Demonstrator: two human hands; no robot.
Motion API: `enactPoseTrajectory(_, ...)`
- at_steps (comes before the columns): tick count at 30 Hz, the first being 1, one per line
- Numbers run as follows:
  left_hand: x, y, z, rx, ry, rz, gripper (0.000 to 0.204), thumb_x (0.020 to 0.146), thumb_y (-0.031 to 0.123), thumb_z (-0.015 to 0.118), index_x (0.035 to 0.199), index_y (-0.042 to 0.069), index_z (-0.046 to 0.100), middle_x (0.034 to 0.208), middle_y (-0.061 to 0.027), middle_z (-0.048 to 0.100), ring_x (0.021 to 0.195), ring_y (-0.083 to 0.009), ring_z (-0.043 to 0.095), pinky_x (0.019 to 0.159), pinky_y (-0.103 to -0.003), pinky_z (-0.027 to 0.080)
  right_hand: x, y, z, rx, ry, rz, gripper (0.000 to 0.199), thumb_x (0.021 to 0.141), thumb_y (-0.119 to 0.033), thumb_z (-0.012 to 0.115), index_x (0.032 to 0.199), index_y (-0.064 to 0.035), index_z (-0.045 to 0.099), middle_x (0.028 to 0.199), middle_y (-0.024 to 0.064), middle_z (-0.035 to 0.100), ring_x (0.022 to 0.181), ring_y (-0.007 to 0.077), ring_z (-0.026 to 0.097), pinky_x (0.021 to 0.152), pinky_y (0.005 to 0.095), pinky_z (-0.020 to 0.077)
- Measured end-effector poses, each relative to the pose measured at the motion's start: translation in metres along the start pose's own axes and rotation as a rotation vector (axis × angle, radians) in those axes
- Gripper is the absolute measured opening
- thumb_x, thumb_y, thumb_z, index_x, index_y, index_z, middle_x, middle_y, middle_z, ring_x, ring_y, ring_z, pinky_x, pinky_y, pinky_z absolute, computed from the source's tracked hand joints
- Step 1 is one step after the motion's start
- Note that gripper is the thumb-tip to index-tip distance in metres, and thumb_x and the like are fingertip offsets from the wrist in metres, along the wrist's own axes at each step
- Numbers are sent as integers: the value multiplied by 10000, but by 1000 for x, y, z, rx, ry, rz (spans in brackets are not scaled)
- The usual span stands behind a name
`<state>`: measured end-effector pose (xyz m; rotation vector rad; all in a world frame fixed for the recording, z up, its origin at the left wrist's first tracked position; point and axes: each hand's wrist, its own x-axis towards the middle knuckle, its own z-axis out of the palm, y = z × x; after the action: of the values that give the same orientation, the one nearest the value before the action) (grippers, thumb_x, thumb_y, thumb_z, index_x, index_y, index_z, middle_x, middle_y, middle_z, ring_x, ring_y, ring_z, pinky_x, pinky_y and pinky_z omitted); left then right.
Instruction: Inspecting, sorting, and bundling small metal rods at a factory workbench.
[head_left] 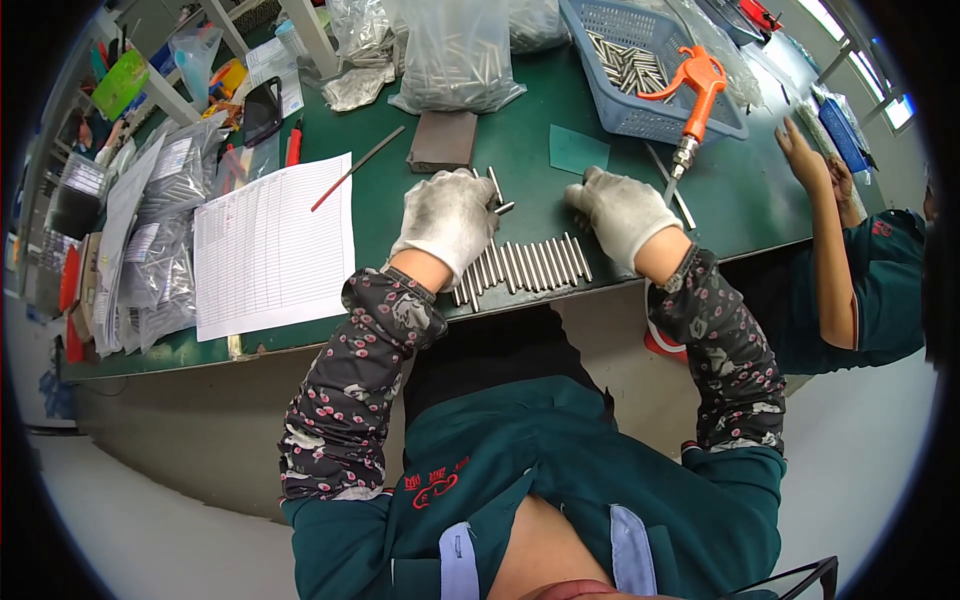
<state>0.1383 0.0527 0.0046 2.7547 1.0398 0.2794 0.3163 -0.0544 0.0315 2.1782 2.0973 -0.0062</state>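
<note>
My left hand [442,222], in a whitish work glove, is closed over the near part of the green table. Two short steel pins [497,186] stick out by its thumb and fingertips. Under and beside it lies a row of bright steel pins [535,263], set side by side near the table's front edge. To the right of that row, my gloved right hand [625,212] is closed, its fingers curled down over the tabletop. Whatever its fingertips hold, if anything, is hidden. A brown-grey block [441,142] lies just beyond my left hand.
A blue basket [610,108] of pins holds an orange air gun [700,85] at its rim. Bagged pins [455,55] stand at the back. A printed sheet [275,245], thin rod [358,168] and phone [263,112] lie left. A co-worker's hands [810,160] are at right.
</note>
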Motion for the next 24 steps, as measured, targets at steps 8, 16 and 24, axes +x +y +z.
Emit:
enactPoseTrajectory(8, -23, -17, -15, -23, 165, -41, 150, 774, 127, 629, 913, 81, 599, 887, -76, 604, 882, -265, 599, 794, -387, 479, -41, 8, 6, 176, 110, -251, 206, 748, -33, 534, 933, -73, 617, 942, 105, 567, 884, 300, 584, 749, 381, 510)
enactPoseTrajectory(16, -82, -52, -25, -79, 3, 220, 228, 727, -31, 616, 927, 67, 569, 849, -94, 582, 804, -308, 588, 686, -393, 484, -45, 3, 5, 443, 119, -135, 494, 654, -148, 675, 1115, -29, 546, 1056, 147, 545, 963, 336, 569, 807, 401, 486)
enactPoseTrajectory(24, -77, -48, -11, -236, 46, 358, 319, 641, -94, 564, 924, 52, 568, 904, -96, 582, 862, -306, 580, 715, -389, 482, -36, -4, 10, 350, 55, -162, 583, 622, -180, 719, 1163, -57, 539, 1094, 151, 533, 1003, 352, 540, 828, 421, 472)
